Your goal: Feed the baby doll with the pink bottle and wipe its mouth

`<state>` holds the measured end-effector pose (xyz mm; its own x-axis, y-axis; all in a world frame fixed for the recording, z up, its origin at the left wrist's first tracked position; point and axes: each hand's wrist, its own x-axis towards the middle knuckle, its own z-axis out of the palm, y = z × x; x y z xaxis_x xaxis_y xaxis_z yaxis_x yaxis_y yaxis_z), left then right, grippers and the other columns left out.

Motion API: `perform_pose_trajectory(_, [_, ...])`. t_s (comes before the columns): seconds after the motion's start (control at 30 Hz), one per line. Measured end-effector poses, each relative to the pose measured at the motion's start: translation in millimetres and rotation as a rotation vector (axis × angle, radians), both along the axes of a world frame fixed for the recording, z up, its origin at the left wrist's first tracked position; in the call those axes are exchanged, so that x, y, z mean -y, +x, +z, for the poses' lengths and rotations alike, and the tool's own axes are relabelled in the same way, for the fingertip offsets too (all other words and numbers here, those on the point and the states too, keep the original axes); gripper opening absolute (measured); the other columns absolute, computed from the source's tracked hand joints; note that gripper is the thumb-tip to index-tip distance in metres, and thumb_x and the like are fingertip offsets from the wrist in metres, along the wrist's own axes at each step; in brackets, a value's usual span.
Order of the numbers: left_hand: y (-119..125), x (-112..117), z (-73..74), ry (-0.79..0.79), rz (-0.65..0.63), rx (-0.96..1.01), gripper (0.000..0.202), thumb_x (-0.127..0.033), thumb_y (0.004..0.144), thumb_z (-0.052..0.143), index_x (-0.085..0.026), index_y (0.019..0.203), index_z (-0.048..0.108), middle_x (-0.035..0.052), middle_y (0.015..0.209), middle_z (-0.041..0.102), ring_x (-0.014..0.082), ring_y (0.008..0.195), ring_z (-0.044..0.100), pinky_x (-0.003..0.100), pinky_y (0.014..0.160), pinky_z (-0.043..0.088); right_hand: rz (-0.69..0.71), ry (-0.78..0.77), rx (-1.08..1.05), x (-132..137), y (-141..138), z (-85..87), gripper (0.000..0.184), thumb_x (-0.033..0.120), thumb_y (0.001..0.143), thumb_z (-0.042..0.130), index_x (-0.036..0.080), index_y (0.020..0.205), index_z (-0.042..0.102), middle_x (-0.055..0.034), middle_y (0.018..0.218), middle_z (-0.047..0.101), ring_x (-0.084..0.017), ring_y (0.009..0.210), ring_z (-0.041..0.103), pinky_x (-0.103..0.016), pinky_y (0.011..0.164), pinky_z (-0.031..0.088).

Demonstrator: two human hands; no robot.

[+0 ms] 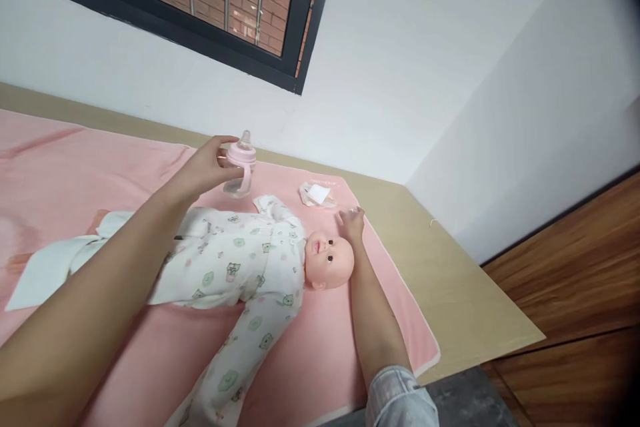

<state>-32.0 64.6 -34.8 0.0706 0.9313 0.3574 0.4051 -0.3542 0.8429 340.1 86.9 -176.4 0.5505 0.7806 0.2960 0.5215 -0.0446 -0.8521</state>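
My left hand (213,160) is closed around a clear baby bottle (240,177) with a pink collar and handles, held upright above the far side of the pink blanket (310,360). The bottle's nipple points up, and a little clear liquid seems to sit low inside. A bald baby doll (220,260) lies face up on the blanket in a white printed outfit. Just beyond the doll's head is my right hand (353,220), its fingers curled; what they hold, if anything, is hidden. My right forearm passes close beside the head.
A crumpled clear plastic packet (319,195) with a white patch lies on the blanket near my right hand. Beneath the blanket is a beige tabletop (430,260). A white wall with a barred window (225,0) rises behind, and wooden panels (580,267) stand at right.
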Motion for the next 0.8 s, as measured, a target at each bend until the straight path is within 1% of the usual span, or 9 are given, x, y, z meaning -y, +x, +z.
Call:
perform_pose_trajectory(0.07, [14.0, 5.2, -1.5, 0.060, -0.050, -0.023, 0.072, -0.026, 0.073, 0.066, -0.018, 0.140, 0.040, 0.0090, 0.117, 0.057, 0.0237, 0.098, 0.060, 0.035, 0.084, 0.051, 0.023, 0.019, -0.086, -0.7, -1.3, 11.0, 0.067, 0.040, 0.076, 0.067, 0.012, 0.131, 0.042, -0.0154, 0.123, 0.062, -0.022, 0.106, 0.064, -0.035, 0.093, 0.052])
perform_pose_trajectory(0.13, [27.3, 10.9, -4.5, 0.126, -0.077, -0.073, 0.071, -0.029, 0.072, 0.066, -0.021, 0.138, 0.041, 0.0075, 0.117, 0.059, 0.0254, 0.102, 0.061, 0.035, 0.087, 0.050, 0.100, 0.085, -0.178, 0.3, -7.0, 28.9, 0.067, 0.042, 0.072, 0.069, 0.014, 0.128, 0.044, -0.0140, 0.128, 0.060, -0.019, 0.107, 0.063, -0.034, 0.094, 0.052])
perform_pose_trajectory(0.23, [45.9, 22.1, -8.0, 0.191, -0.083, -0.163, 0.070, -0.030, 0.069, 0.065, -0.025, 0.136, 0.044, 0.0049, 0.121, 0.061, 0.0276, 0.110, 0.060, 0.036, 0.093, 0.048, 0.333, 0.269, -0.364, 9.3, -27.0, 65.6, 0.067, 0.042, 0.067, 0.075, 0.017, 0.122, 0.047, -0.0136, 0.129, 0.058, -0.019, 0.109, 0.063, -0.035, 0.096, 0.051])
perform_pose_trajectory(0.3, [56.0, 30.6, -8.6, 0.231, -0.105, -0.223, 0.068, -0.029, 0.070, 0.063, -0.025, 0.136, 0.044, 0.0055, 0.126, 0.060, 0.0284, 0.115, 0.058, 0.037, 0.096, 0.046, 0.515, 0.353, -0.439, 21.9, -47.1, 91.0, 0.068, 0.047, 0.068, 0.075, 0.018, 0.123, 0.046, -0.0133, 0.128, 0.058, -0.020, 0.110, 0.063, -0.037, 0.097, 0.051])
perform_pose_trajectory(0.37, [63.3, 38.5, -8.2, 0.270, -0.125, -0.264, 0.068, -0.028, 0.072, 0.061, -0.022, 0.136, 0.043, 0.0066, 0.130, 0.058, 0.0288, 0.119, 0.056, 0.037, 0.098, 0.045, 0.671, 0.418, -0.415, 39.0, -69.2, 112.4, 0.072, 0.050, 0.071, 0.073, 0.022, 0.129, 0.041, -0.0117, 0.130, 0.056, -0.020, 0.112, 0.063, -0.039, 0.100, 0.050])
perform_pose_trajectory(0.43, [67.5, 44.8, -7.1, 0.305, -0.138, -0.297, 0.067, -0.028, 0.073, 0.059, -0.021, 0.137, 0.042, 0.0076, 0.133, 0.057, 0.0294, 0.121, 0.055, 0.038, 0.098, 0.045, 0.757, 0.452, -0.328, 57.9, -89.4, 127.4, 0.075, 0.053, 0.073, 0.071, 0.027, 0.135, 0.037, -0.0098, 0.133, 0.054, -0.020, 0.116, 0.060, -0.040, 0.102, 0.049])
perform_pose_trajectory(0.5, [69.4, 49.7, -5.8, 0.338, -0.148, -0.337, 0.066, -0.029, 0.074, 0.058, -0.020, 0.137, 0.042, 0.0087, 0.134, 0.056, 0.0302, 0.121, 0.055, 0.039, 0.097, 0.045, 0.813, 0.449, -0.226, 75.0, -104.9, 136.1, 0.076, 0.054, 0.074, 0.070, 0.030, 0.137, 0.035, -0.0080, 0.134, 0.053, -0.020, 0.120, 0.058, -0.040, 0.104, 0.048])
perform_pose_trajectory(0.6, [70.3, 55.5, -3.4, 0.385, -0.155, -0.384, 0.065, -0.029, 0.076, 0.057, -0.020, 0.138, 0.041, 0.0090, 0.134, 0.056, 0.0307, 0.119, 0.055, 0.040, 0.093, 0.047, 0.858, 0.436, -0.109, 91.8, -118.1, 140.2, 0.071, 0.054, 0.077, 0.068, 0.032, 0.137, 0.037, -0.0060, 0.140, 0.047, -0.021, 0.126, 0.053, -0.043, 0.108, 0.046])
perform_pose_trajectory(0.8, [71.3, 63.9, 1.0, 0.440, -0.186, -0.389, 0.064, -0.029, 0.079, 0.060, -0.022, 0.139, 0.039, 0.0069, 0.132, 0.057, 0.0279, 0.114, 0.059, 0.036, 0.090, 0.048, 0.907, 0.346, -0.022, 100.2, -127.7, 137.8, 0.075, 0.052, 0.079, 0.066, 0.035, 0.143, 0.031, -0.0050, 0.147, 0.040, -0.023, 0.130, 0.049, -0.047, 0.105, 0.049])
